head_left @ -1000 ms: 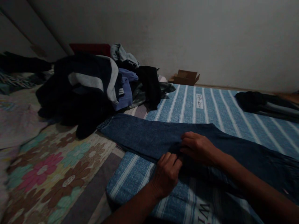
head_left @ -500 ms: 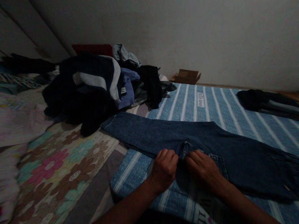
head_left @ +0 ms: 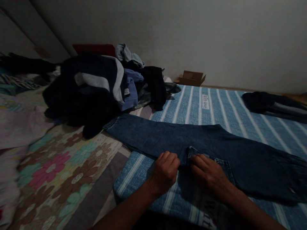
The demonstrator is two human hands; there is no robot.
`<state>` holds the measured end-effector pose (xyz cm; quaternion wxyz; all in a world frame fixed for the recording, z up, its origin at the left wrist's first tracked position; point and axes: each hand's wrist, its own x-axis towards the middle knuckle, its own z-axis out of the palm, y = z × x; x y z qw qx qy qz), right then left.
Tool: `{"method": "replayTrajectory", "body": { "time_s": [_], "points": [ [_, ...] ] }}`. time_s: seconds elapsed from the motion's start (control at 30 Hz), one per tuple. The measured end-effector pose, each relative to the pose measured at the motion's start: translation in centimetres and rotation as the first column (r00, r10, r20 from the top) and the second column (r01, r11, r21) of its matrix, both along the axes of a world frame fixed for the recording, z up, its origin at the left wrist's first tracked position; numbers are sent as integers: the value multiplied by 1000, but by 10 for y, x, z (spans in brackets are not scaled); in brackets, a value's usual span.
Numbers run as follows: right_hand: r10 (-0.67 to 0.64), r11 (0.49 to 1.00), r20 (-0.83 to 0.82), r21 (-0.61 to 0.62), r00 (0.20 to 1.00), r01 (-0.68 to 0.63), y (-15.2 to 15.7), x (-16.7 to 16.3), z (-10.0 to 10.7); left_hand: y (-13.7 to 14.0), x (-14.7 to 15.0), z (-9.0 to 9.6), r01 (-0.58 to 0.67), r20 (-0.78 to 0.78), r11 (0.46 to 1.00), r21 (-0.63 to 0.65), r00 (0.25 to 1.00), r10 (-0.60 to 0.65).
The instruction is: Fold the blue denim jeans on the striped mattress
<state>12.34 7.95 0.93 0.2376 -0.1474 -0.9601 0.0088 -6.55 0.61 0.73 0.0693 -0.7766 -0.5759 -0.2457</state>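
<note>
A pair of dark blue jeans (head_left: 168, 135) lies flat and lengthwise, one leg over the other, across a blue striped cloth. Its gathered leg end points left and the waist runs off toward the right edge. My left hand (head_left: 166, 171) is closed on the jeans' near edge, left of a side pocket (head_left: 224, 164). Just right of it, my right hand (head_left: 207, 171) grips the same edge by the pocket's corner, fingers curled over the denim. Both sets of fingertips are hidden in or behind the fabric.
A heap of dark clothes (head_left: 83, 92) stands at the left on a flowered sheet (head_left: 79, 179). Pale pink clothing (head_left: 24, 127) lies at far left. An open cardboard box (head_left: 192, 78) sits by the wall. A folded black garment (head_left: 271, 103) rests right on the striped cloth (head_left: 177, 105).
My left hand has shifted slightly left and down along the edge, widening the gap between the hands. My right hand and the jeans have barely moved.
</note>
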Motion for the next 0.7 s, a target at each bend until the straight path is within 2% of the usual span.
{"method": "replayTrajectory", "body": {
  "time_s": [0.23,0.4,0.57,0.7],
  "points": [
    [17,1000,-9,24,1000,-17,0,1,-10,-4,-10,-4,-32,-16,999,-44,999,31],
    [23,999,-51,37,998,-21,0,1,-9,-6,-21,-3,-82,-27,996,-46,996,81],
    [46,999,-51,28,998,-44,2,2,-8,-8,-27,-3,-44,-39,999,8,998,44],
    [35,999,-39,14,999,-35,1,3,-13,-12,-37,-3,-30,-58,999,-27,998,28]
  ]
}}
